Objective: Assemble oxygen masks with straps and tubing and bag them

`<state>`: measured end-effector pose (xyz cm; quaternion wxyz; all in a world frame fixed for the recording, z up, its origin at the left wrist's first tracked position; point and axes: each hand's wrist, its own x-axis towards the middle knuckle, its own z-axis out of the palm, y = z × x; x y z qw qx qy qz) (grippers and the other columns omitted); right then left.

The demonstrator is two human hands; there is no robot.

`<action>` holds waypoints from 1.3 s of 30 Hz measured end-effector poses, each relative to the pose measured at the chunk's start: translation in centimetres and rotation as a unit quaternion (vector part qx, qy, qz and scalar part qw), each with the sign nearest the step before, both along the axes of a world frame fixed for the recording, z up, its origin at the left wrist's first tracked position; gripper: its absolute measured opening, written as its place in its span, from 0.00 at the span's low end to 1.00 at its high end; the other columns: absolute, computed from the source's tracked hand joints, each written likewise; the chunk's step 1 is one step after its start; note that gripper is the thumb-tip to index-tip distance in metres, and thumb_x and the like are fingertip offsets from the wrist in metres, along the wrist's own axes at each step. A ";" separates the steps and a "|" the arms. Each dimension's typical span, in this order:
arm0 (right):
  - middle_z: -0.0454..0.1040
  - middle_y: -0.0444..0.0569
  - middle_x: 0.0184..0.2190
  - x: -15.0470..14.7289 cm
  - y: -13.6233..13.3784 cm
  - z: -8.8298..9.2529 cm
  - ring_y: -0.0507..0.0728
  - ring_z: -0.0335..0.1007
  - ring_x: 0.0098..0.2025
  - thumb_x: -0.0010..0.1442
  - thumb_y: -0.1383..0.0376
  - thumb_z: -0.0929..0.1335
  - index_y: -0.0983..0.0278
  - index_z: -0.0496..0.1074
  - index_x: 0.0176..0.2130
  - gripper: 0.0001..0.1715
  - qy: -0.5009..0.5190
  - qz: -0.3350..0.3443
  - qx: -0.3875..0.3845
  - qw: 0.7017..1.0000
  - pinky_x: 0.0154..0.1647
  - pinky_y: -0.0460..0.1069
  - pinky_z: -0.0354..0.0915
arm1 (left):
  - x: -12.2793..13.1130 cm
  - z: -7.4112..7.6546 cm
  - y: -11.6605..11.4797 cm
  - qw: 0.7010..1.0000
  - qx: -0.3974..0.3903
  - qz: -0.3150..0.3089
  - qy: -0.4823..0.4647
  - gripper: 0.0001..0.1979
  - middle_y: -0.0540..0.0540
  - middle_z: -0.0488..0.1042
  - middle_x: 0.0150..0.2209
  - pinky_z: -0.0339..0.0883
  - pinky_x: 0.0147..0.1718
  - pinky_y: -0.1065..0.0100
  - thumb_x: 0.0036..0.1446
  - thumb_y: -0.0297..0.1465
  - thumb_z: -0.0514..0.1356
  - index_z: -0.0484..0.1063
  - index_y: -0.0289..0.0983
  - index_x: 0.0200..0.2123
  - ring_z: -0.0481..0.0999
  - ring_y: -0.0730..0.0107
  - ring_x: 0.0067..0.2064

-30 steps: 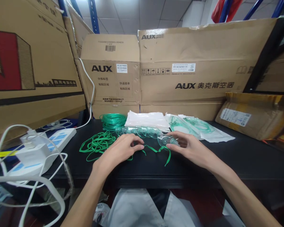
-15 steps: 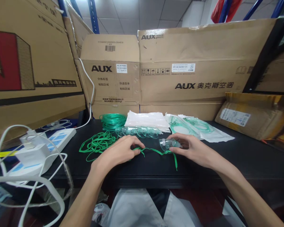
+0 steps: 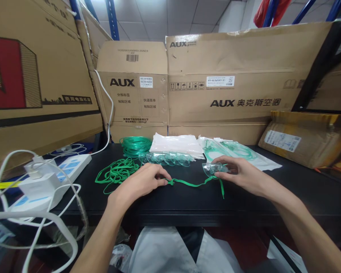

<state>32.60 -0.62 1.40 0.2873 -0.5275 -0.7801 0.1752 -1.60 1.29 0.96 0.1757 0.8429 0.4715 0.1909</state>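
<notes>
My right hand grips a clear plastic oxygen mask just above the black tabletop. A green elastic strap runs from the mask across to my left hand, whose thumb and fingertips pinch it. One short strap end dangles below the mask. Left of my left hand lies a tangled pile of green elastic strap. Behind the hands, a row of clear masks lies nested together.
Coiled green tubing, a stack of white bags and bagged tubing sets lie at the back. A taped carton stands right; a white power strip with cables is left. Large cardboard panels wall the rear.
My right hand has moved right with the mask, drawing the green strap out longer between the hands. My left hand stays nearly in place, still pinching the strap.
</notes>
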 end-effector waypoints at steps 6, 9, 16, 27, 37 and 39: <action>0.78 0.47 0.41 -0.2 0.0 -0.1 0.61 0.72 0.40 0.59 0.50 0.71 0.56 0.76 0.50 0.22 -0.005 0.004 0.016 1.000 0.45 0.57 0.70 | 0.4 0.3 -0.3 0.999 0.016 -0.029 -0.007 0.12 0.51 0.77 0.45 0.63 0.47 0.69 0.61 0.34 0.62 0.80 0.50 0.47 0.74 0.63 0.49; 0.79 0.47 0.40 -0.2 0.0 -0.1 0.62 0.74 0.41 0.58 0.50 0.71 0.56 0.76 0.49 0.22 0.002 0.004 0.018 1.000 0.45 0.57 0.71 | 0.6 0.0 -0.2 0.998 0.007 -0.066 -0.022 0.10 0.51 0.77 0.47 0.62 0.48 0.69 0.62 0.35 0.62 0.80 0.50 0.45 0.74 0.63 0.50; 0.77 0.47 0.50 -0.6 -1.3 1.4 0.62 0.73 0.51 0.59 0.49 0.73 0.56 0.75 0.50 0.23 0.116 0.009 0.042 0.992 0.54 0.55 0.68 | 1.5 0.0 -0.6 0.997 -0.014 -0.066 -0.030 0.10 0.50 0.79 0.37 0.64 0.37 0.71 0.62 0.37 0.60 0.82 0.42 0.39 0.76 0.66 0.39; 0.79 0.49 0.50 2.3 -3.9 3.7 0.66 0.74 0.51 0.56 0.52 0.76 0.54 0.78 0.49 0.22 0.115 0.064 -0.067 0.989 0.53 0.57 0.70 | 1.8 -1.0 -0.4 0.998 0.054 -0.018 -0.015 0.11 0.49 0.76 0.41 0.62 0.41 0.68 0.65 0.36 0.57 0.80 0.46 0.42 0.74 0.61 0.46; 0.78 0.48 0.52 1.9 -2.3 2.5 0.64 0.74 0.51 0.59 0.52 0.74 0.55 0.77 0.49 0.20 0.063 0.076 -0.043 0.994 0.53 0.57 0.71 | 3.0 -0.7 0.2 0.977 0.099 -0.012 -0.186 0.12 0.49 0.79 0.42 0.63 0.45 0.68 0.67 0.40 0.58 0.78 0.41 0.40 0.75 0.64 0.45; 0.78 0.48 0.51 2.3 -1.9 2.3 0.65 0.74 0.51 0.59 0.52 0.74 0.56 0.76 0.50 0.21 0.049 0.058 -0.043 0.996 0.54 0.59 0.70 | 3.0 -0.2 0.4 0.944 0.103 0.035 -0.310 0.14 0.47 0.79 0.44 0.64 0.46 0.68 0.67 0.42 0.58 0.77 0.39 0.42 0.75 0.64 0.47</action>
